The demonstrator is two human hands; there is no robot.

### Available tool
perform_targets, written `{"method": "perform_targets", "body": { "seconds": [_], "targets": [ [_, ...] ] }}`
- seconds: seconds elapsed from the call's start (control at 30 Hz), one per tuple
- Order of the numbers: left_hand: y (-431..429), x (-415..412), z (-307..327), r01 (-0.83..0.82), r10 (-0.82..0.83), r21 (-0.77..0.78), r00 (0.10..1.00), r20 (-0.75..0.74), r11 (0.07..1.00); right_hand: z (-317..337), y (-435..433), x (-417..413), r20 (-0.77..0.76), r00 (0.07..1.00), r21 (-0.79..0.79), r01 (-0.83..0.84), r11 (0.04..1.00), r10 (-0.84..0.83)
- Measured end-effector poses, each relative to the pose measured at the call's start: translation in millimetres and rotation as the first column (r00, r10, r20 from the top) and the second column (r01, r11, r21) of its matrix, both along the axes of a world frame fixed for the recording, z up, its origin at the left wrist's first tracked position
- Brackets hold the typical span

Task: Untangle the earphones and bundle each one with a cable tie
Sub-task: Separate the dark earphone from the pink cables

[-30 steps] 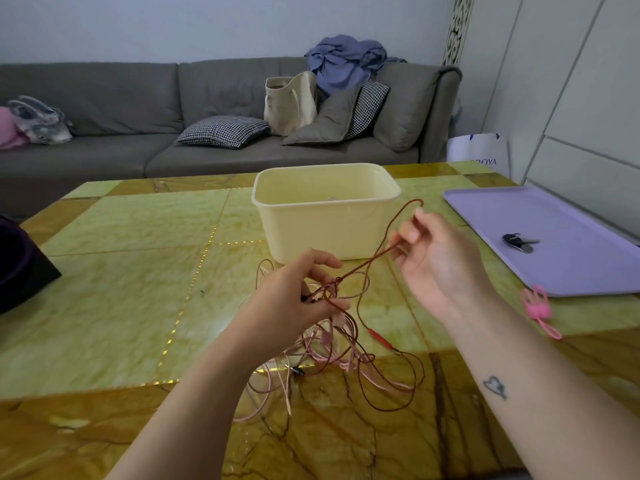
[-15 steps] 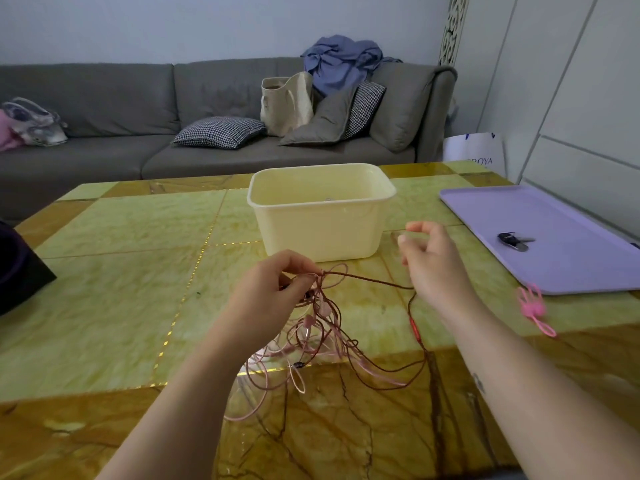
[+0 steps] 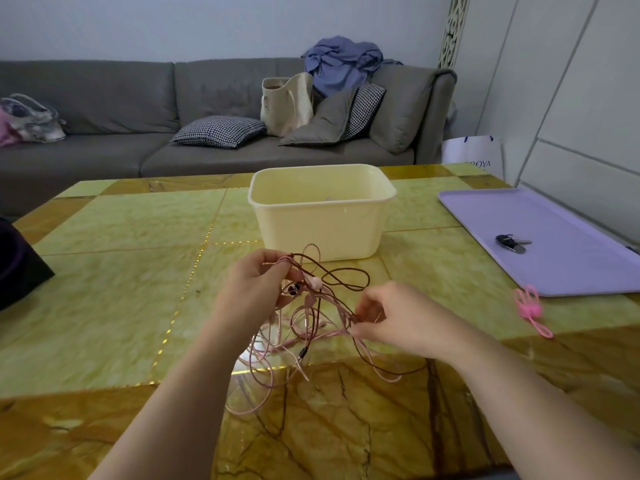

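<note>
- Dark object point(image 3: 20, 265), left edge of the tabletop point(image 3: 121, 271): cut off by the frame; it cannot be identified.
- Left hand point(image 3: 252, 289), centre of the tabletop, raised: the fingers point(image 3: 277, 268) are curled tight and pinch the top of the cord bundle. The thumb tip is hidden behind the cords.
- Earphones point(image 3: 311, 327): pink and dark brown cords tangled into one mass between the two hands. The upper part hangs from the left hand; the lower loops trail onto the tabletop toward its near edge. A pink earbud point(image 3: 315, 282) shows just beside the left fingers, and a dark jack plug point(image 3: 303, 355) hangs lower down. How many sets are in the tangle cannot be told.
- Cream tub point(image 3: 322, 220): stands upright behind the hands, toward the far edge. Its floor is mostly hidden by the near wall, so the contents are not legible.
- Right hand point(image 3: 401, 323): its fingers point(image 3: 363, 320) are curled narrow and pinch cords at the right side of the tangle. The fingertips are motion-blurred.
- Pink cable tie point(image 3: 528, 306): lies on the tabletop near the right edge, just beside the near rim of the tray. Whether it is one piece or several cannot be told.
- Purple tray point(image 3: 571, 271): right edge, partly cut off by the frame. It carries a small bunch of keys point(image 3: 510, 242).
</note>
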State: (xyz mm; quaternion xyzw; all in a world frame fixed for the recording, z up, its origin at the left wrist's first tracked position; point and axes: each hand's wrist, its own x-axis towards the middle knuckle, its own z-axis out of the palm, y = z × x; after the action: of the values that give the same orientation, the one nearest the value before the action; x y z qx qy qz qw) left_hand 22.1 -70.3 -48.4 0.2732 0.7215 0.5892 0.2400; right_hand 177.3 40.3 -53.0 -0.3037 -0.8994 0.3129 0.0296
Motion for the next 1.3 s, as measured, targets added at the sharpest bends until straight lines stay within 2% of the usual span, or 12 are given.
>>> {"method": "perform_targets", "body": {
  "seconds": [0.17,0.37,0.43,0.53,0.63,0.73,0.83,0.93,1.0,1.1,1.17,1.3],
  "targets": [
    [-2.0,-13.7,-5.9,-0.104,0.104,-0.022,0.994,0.016,0.994,11.2,2.7,0.6,-0.264,0.964,-0.058,0.004,0.998,-0.019],
    [-7.2,-17.1,-3.8,-0.122,0.093,-0.084,0.953,-0.29,0.989,14.8,10.7,3.1,-0.598,0.744,-0.246,0.183,0.952,-0.298],
    [-7.3,-12.9,-4.0,-0.089,0.038,-0.129,0.934,-0.355,0.988,12.8,8.3,-1.5,-0.603,0.696,-0.509,0.039,0.86,-0.389],
    [-8.4,-8.9,-1.0,0.061,-0.162,-0.273,0.915,-0.368,0.96,11.3,3.2,-7.7,-0.53,0.675,-0.813,-0.234,0.533,-0.513],
    [-10.4,-3.2,-4.5,0.15,-0.42,-0.525,0.792,-0.444,0.838,9.7,1.6,-9.5,-0.516,0.72,-0.829,-0.283,0.482,-0.464],
    [-4.5,5.9,-16.5,0.07,-0.427,-0.549,0.712,-0.557,0.833,11.0,-0.2,-12.8,-0.542,0.736,-0.814,-0.342,0.468,-0.405],
    [2.8,10.2,-16.9,0.066,-0.253,-0.29,0.691,-0.677,0.955,13.0,2.7,-14.2,-0.598,0.662,-0.788,-0.384,0.481,-0.452],
    [1.9,14.1,-3.1,0.116,-0.145,-0.089,0.847,-0.511,0.989,16.1,8.4,-9.5,-0.639,0.599,-0.741,-0.311,0.596,-0.482],
    [0.5,18.2,5.7,0.142,-0.131,0.004,0.922,-0.363,0.99,17.4,8.0,-6.0,-0.624,0.701,-0.632,-0.191,0.751,-0.346],
    [0.7,22.2,11.7,0.192,-0.169,0.059,0.948,-0.268,0.98,14.0,-2.8,-9.9,-0.452,0.888,-0.263,-0.04,0.964,-0.087],
    [1.4,23.3,12.0,0.212,-0.191,0.06,0.949,-0.249,0.975,11.3,-10.0,-15.7,-0.468,0.881,-0.162,-0.003,0.987,-0.074],
    [-1.5,20.8,13.9,0.27,-0.259,0.021,0.941,-0.22,0.963,12.4,-7.7,-16.0,-0.514,0.853,-0.253,-0.047,0.966,-0.093]
  ]
}}
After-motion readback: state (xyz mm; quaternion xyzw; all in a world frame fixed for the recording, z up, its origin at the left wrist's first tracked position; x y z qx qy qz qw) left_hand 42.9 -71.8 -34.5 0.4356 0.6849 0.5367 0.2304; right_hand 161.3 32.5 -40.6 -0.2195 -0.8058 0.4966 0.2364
